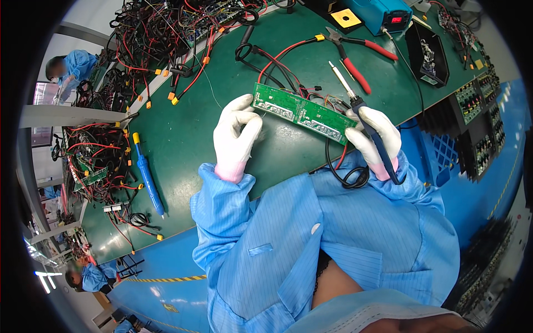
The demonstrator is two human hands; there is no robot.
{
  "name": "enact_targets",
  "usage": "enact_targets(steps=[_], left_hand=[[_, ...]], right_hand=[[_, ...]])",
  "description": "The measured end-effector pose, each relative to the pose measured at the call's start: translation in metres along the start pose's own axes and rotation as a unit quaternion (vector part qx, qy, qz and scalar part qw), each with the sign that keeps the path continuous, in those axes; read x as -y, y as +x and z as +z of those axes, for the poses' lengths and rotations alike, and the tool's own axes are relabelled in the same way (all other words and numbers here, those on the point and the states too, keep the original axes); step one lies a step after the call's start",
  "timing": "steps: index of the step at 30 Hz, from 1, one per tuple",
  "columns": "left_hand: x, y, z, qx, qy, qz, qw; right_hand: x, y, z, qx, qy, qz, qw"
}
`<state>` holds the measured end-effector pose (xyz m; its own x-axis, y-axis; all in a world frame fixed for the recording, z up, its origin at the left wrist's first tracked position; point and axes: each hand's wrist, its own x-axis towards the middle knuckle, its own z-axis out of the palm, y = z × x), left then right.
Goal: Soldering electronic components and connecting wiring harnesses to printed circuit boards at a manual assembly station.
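A long green circuit board [300, 115] with silvery solder pads is tilted up above the bench between my white-gloved hands. My left hand [236, 136] is closed at the board's left end, its fingertips against the edge. A thin wire [206, 75] runs down to this hand; whether the fingers also grip it is hidden. In my right hand [380, 136] lies a soldering iron [358, 102], its tip pointing up and left, away from the board. The right fingers also touch the board's right end. Red and black cables [277, 62] trail behind the board.
Red-handled cutters [355, 72] lie beyond the iron. A blue soldering station [377, 16] and a black parts bin [426, 54] stand far right. On the left of the green bench [183, 144] are a blue desoldering pump [147, 177] and tangled wired boards [89, 161]. People work farther left.
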<state>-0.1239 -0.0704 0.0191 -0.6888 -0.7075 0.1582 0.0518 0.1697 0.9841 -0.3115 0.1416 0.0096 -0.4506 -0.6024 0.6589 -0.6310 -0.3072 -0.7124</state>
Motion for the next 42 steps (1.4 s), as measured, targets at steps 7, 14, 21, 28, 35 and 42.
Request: enact_targets(steps=[7,14,21,28,35,42], left_hand=[[0.005,0.002,-0.001,-0.008,0.027,-0.013,1.000],[0.005,-0.004,-0.004,-0.015,0.029,-0.045,0.998],[0.009,-0.006,-0.004,-0.016,0.028,-0.041,0.999],[0.007,-0.008,-0.001,-0.039,-0.003,-0.018,0.999],[-0.007,-0.010,0.002,-0.060,0.009,0.001,0.998],[-0.012,-0.015,0.003,-0.073,0.007,-0.016,0.997]], right_hand=[[-0.009,-0.002,0.005,-0.016,0.044,0.005,0.999],[-0.007,0.001,0.006,-0.009,0.074,-0.010,0.997],[-0.006,-0.002,0.006,-0.004,0.082,-0.001,0.997],[-0.015,-0.003,0.008,-0.029,0.070,-0.013,0.997],[-0.018,0.001,0.010,-0.071,0.067,0.047,0.994],[-0.021,0.003,0.011,-0.077,0.066,0.060,0.993]])
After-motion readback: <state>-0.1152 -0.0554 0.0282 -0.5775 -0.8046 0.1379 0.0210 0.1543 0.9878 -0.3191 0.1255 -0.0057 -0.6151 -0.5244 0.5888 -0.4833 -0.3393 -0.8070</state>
